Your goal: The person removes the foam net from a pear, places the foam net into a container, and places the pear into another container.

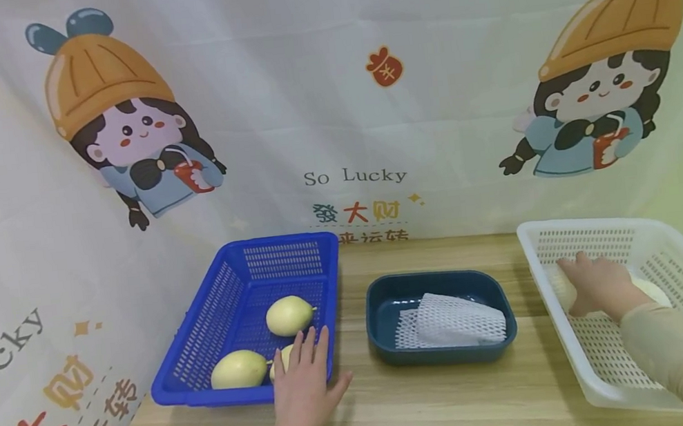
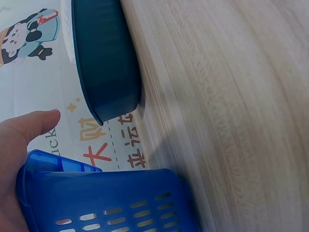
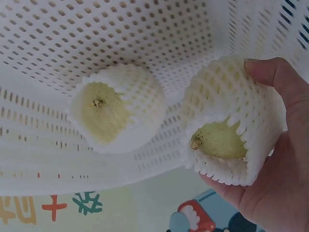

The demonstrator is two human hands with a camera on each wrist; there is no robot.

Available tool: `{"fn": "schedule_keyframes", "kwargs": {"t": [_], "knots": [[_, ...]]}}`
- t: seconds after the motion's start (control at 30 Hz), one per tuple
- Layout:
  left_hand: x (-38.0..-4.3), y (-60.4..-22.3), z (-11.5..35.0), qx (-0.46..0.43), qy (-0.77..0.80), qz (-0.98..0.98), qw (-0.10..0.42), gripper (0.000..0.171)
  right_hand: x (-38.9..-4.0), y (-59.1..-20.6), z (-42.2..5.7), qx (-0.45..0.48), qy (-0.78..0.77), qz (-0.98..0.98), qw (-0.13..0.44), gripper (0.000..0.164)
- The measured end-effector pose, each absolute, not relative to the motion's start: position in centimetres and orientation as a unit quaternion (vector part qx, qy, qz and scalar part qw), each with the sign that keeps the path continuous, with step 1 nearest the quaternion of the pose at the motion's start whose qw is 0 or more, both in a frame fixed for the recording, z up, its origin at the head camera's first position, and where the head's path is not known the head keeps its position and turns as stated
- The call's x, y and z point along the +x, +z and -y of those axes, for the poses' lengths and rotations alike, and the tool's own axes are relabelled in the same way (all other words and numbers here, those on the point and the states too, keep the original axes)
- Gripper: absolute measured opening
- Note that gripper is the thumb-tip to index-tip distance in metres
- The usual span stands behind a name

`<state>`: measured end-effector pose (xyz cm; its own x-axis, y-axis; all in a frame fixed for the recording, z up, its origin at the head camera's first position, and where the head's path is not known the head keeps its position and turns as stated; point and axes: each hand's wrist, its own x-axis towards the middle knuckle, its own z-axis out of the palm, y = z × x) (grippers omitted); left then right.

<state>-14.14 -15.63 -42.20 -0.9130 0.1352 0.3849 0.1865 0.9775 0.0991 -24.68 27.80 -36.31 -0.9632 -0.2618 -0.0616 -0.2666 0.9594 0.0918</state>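
Note:
My right hand (image 1: 602,286) grips a pear in a white foam net (image 3: 227,96) inside the white basket (image 1: 555,315). The right wrist view shows the thumb on the net and the pear's stem end poking out. Beside it lies a second net-covered pear (image 3: 116,111). My left hand (image 1: 302,387), fingers straight, reaches over the near rim of the blue basket (image 1: 211,397). Its fingers partly cover a bare pear (image 1: 280,365); whether they touch it I cannot tell. Two more bare pale-yellow pears (image 1: 239,369) lie in that basket.
Between the baskets stands a dark teal dish (image 1: 444,355) with flattened white foam nets (image 1: 465,321) in it. All stand on a wood-grain table (image 1: 436,404). A printed cloth (image 1: 279,94) hangs behind and along the left side.

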Motion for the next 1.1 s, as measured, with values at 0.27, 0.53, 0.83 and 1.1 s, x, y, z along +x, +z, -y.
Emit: {"fn": "schedule_keyframes", "kwargs": {"t": [0.27,0.53,0.83,1.1], "knots": [[-14.2,-42.2,15.6,-0.084,-0.069,0.975,0.195,0.073,-23.7,-32.2,-27.9,-0.144,0.006,-0.99,-0.002,0.086],[-14.2,-42.1,15.6,-0.085,-0.07,0.974,0.198,0.073,-20.9,-28.4,-25.8,-0.18,-0.036,-0.98,-0.076,0.08],[-14.1,-42.2,15.7,-0.085,-0.067,0.975,0.195,0.073,-16.5,-29.4,-19.9,-0.292,-0.083,-0.937,-0.171,0.08],[-14.1,-42.2,15.6,-0.084,-0.075,0.974,0.198,0.073,-12.9,-34.5,-14.8,-0.371,-0.097,-0.912,-0.145,0.082]]}}
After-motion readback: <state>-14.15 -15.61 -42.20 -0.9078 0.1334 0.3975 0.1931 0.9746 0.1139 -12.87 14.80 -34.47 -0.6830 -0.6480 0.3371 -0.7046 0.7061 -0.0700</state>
